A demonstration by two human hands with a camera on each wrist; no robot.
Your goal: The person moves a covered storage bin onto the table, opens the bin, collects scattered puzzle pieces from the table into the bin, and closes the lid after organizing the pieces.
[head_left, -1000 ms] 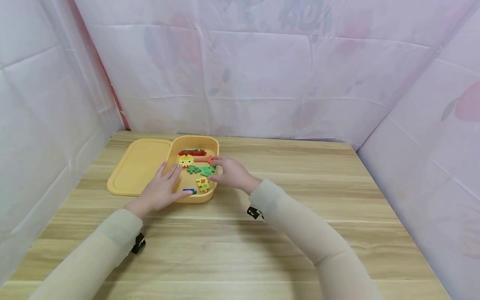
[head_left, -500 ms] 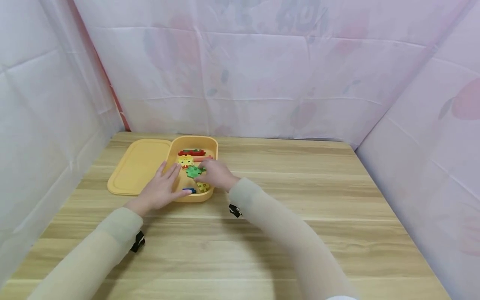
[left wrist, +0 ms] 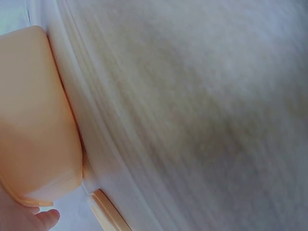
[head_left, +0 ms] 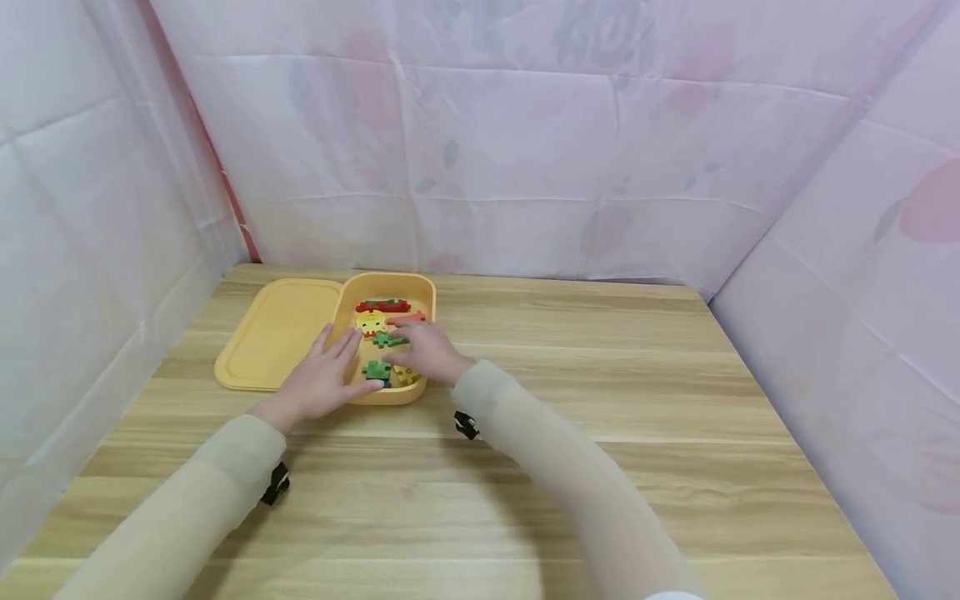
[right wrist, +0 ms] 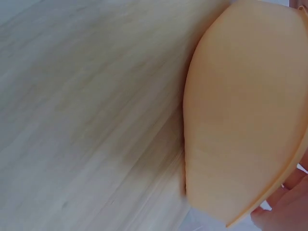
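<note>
A flat lid [head_left: 273,333] of smooth orange-yellow plastic, oblong with rounded corners and a shallow raised border, lies at the left on the wooden table [head_left: 600,433], whose top shows pale, streaky grain. Touching the lid's right edge stands one matching box [head_left: 427,292], a deeper oblong tub with rounded corners; the wrist views show its outer wall as plain, matte plastic with no writing on it.

The left hand [head_left: 322,379] rests on the box's near left rim, fingers straight and spread, holding nothing. Inside the box lie small, flat puzzle pieces with knobbed, jigsaw-like edges. About seven can be counted: a red-and-green one [head_left: 382,305] at the far end, a yellow one [head_left: 371,322] printed with a small picture too fine to make out, an orange bar [head_left: 407,317], two green pieces, a yellow one [head_left: 405,375] near the front wall, and a sliver of blue under the near green piece [head_left: 377,369]. The right hand [head_left: 423,354] reaches into the box from the right, its fingers bent down among the pieces, fingertips beside the other green piece [head_left: 390,339]; whether it pinches anything cannot be told. The two hands are close together, not touching. Both arms wear smooth beige sleeves with a black strap at each wrist.
</note>
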